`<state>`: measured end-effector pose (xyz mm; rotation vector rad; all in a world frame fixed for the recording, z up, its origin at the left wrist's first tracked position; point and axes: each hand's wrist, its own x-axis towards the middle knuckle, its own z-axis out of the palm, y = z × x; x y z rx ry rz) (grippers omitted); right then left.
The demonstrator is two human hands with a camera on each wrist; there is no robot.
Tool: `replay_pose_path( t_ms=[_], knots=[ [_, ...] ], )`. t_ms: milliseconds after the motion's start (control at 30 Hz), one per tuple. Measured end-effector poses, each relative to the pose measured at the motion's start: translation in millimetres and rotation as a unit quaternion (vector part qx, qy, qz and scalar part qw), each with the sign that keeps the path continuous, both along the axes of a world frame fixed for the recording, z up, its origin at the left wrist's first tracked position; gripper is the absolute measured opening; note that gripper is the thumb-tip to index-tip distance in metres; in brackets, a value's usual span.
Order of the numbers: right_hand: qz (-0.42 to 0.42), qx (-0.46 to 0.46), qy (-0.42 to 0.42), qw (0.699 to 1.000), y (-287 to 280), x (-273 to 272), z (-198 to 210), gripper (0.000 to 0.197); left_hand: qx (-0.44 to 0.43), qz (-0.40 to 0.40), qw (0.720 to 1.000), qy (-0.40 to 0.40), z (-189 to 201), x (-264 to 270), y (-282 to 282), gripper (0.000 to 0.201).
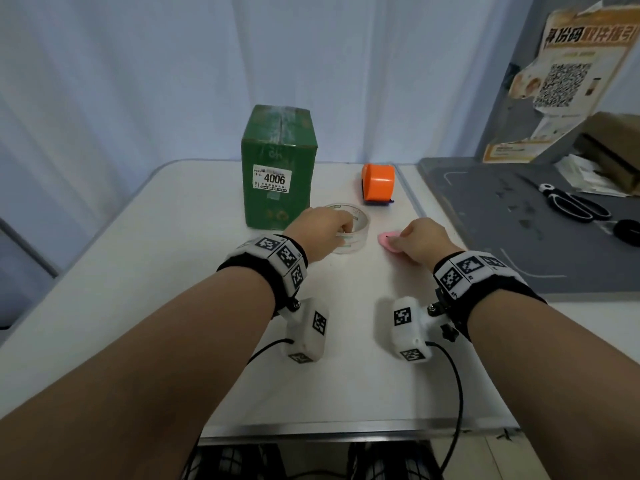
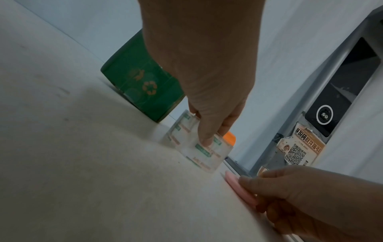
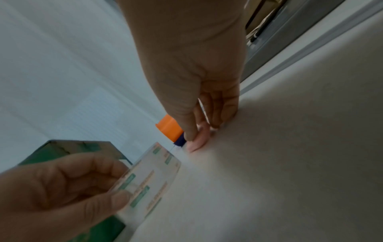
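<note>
A clear roll of packing tape (image 1: 353, 226) (image 2: 199, 147) (image 3: 153, 176) lies flat on the white table (image 1: 173, 271), in front of a green carton (image 1: 278, 164) (image 2: 140, 88). My left hand (image 1: 320, 230) (image 2: 207, 124) grips the roll, thumb on its outer wall and fingers curled over the rim into the hole. To the right lies a small flat pink piece (image 1: 389, 239) (image 2: 240, 188) (image 3: 196, 140). My right hand (image 1: 420, 240) (image 3: 199, 127) pinches it at the table's surface with thumb and fingertips.
An orange tape dispenser (image 1: 378, 183) (image 3: 168, 127) stands behind the pink piece. To the right a grey mat (image 1: 502, 237) carries black scissors (image 1: 571, 206). A poster with a QR code (image 1: 561, 81) leans at the back right. A pale curtain (image 1: 138, 81) hangs behind the table.
</note>
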<state>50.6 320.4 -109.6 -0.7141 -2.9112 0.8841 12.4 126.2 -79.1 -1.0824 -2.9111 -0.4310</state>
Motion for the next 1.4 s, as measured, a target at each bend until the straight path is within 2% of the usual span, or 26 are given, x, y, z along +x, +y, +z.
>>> replay_pose_path(
  t_ms=[67,133,200,300,400,567,633,700,800,867,900,1000,1100,1267,1400],
  knots=[
    [0.01,0.049,-0.036,0.998,-6,-1,4,0.047,0.015,0.0,1.0,-0.003,-1,0,-2,0.027],
    [0.018,0.079,-0.04,0.996,-12,-2,10,0.037,0.041,-0.003,0.999,-0.001,2,1,-7,0.032],
    [0.008,0.092,0.006,0.996,-18,-4,18,0.035,0.063,-0.007,0.998,0.023,9,1,-14,0.033],
    [0.035,0.085,0.135,0.987,-36,-13,41,0.033,0.103,-0.014,0.991,0.085,29,2,-32,0.027],
    [0.105,0.046,0.219,0.969,-63,-23,64,0.03,0.159,-0.003,0.977,0.142,52,3,-56,0.022],
    [0.205,-0.062,0.238,0.947,-111,-28,95,0.044,0.244,0.096,0.946,0.189,60,-12,-103,0.025],
    [0.22,-0.089,0.226,0.945,-123,-33,102,0.05,0.274,0.136,0.94,0.147,56,-25,-116,0.034],
    [0.227,-0.12,0.221,0.941,-129,-38,105,0.053,0.307,0.153,0.938,0.046,55,-35,-120,0.044],
    [0.237,-0.186,0.209,0.93,-136,-45,105,0.049,0.349,0.11,0.926,-0.097,56,-46,-115,0.052],
    [0.241,-0.189,0.215,0.928,-140,-49,103,0.042,0.39,0.08,0.905,-0.148,57,-49,-111,0.051],
    [0.244,-0.172,0.225,0.928,-142,-51,104,0.04,0.391,0.084,0.906,-0.139,56,-51,-111,0.05],
    [0.26,-0.073,0.252,0.929,-147,-58,110,0.036,0.328,0.146,0.931,-0.067,51,-56,-119,0.048],
    [0.263,0.017,0.275,0.924,-151,-65,110,0.035,0.319,0.164,0.933,-0.032,52,-59,-123,0.046],
    [0.239,0.045,0.297,0.923,-144,-66,97,0.039,0.266,0.156,0.951,0.032,51,-65,-114,0.05],
    [0.235,0.064,0.28,0.929,-136,-67,92,0.044,0.248,0.135,0.957,0.07,46,-68,-110,0.055]
  ],
)
